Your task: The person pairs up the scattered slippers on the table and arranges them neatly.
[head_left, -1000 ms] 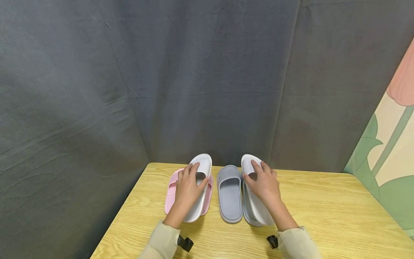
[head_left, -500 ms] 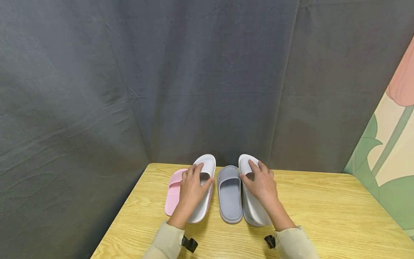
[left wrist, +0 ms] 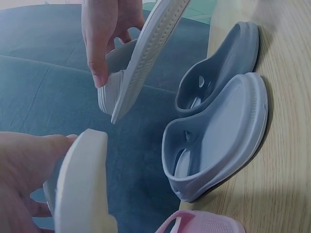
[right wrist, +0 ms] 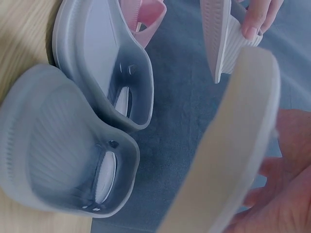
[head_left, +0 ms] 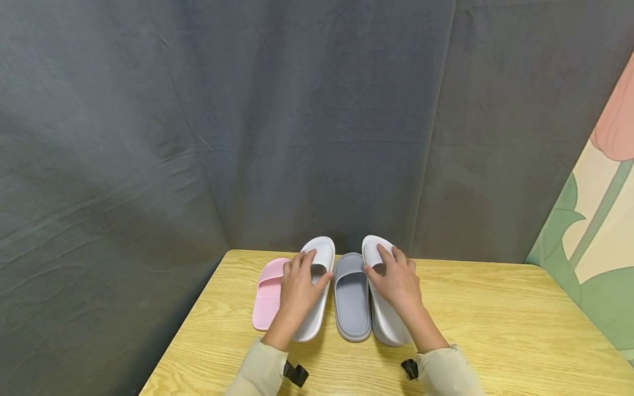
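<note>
My left hand point(head_left: 299, 283) grips a white slipper point(head_left: 323, 252) by its strap, thumb on the inner side. A second white slipper point(head_left: 375, 247), its strap ribbed, is held the same way by my right hand point(head_left: 398, 280). Both wrist views show the pair raised off the table, toes leaning towards each other. Between them in the head view lies a grey slipper point(head_left: 353, 305). Its mate, the other grey slipper point(right wrist: 63, 141), sits on the table mostly hidden under the right white one. A pink slipper point(head_left: 267, 305) lies left of my left hand.
The light wooden table point(head_left: 495, 319) extends to the right. A dark grey curtain point(head_left: 322, 137) hangs along its back and left side. At the far right stands a wall painted with flowers and leaves point(head_left: 601, 264).
My left hand has moved right with its white slipper, and my right hand slightly left with the other, narrowing the gap. The pink edge right of the left white slipper is now covered.
</note>
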Demonstrator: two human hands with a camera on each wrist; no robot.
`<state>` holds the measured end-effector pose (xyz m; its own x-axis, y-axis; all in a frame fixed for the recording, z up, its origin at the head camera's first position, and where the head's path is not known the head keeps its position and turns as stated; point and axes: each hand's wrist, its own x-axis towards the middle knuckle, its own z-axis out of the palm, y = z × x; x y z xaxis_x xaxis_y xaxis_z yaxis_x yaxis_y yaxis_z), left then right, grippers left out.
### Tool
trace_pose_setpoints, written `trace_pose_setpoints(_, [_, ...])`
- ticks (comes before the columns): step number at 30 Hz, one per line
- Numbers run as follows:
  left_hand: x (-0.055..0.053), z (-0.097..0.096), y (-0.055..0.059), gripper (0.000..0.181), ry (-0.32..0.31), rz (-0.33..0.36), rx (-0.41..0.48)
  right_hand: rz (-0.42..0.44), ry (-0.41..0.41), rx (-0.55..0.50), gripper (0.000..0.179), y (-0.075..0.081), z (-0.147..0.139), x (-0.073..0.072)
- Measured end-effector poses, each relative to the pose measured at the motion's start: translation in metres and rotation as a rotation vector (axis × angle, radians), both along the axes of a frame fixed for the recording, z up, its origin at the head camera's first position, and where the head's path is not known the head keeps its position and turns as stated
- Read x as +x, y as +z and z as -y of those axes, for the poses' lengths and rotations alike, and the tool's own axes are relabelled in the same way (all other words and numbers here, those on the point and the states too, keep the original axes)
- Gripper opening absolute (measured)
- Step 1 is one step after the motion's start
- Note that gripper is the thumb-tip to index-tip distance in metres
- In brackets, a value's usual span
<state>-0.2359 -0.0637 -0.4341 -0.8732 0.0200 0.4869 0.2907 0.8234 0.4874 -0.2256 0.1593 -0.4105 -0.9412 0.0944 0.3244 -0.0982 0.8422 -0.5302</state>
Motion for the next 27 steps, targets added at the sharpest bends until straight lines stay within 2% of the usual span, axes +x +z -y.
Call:
trace_pose_setpoints(18, [0.001, -0.015, 0.001, 0.067, -0.007, -0.007, 0.003, 0.025, 0.003, -0.011, 0.067, 0.000, 0.006, -0.001])
trace_pose_setpoints(25, [0.001, -0.019, 0.000, 0.067, 0.002, -0.041, -0.025, 0.018, 0.006, -0.018, 0.069, -0.003, 0.008, -0.003])
trace_pose_setpoints(27, [0.001, -0.020, 0.000, 0.067, 0.002, -0.033, -0.025, 0.017, 0.005, -0.017, 0.069, -0.003, 0.008, -0.004])
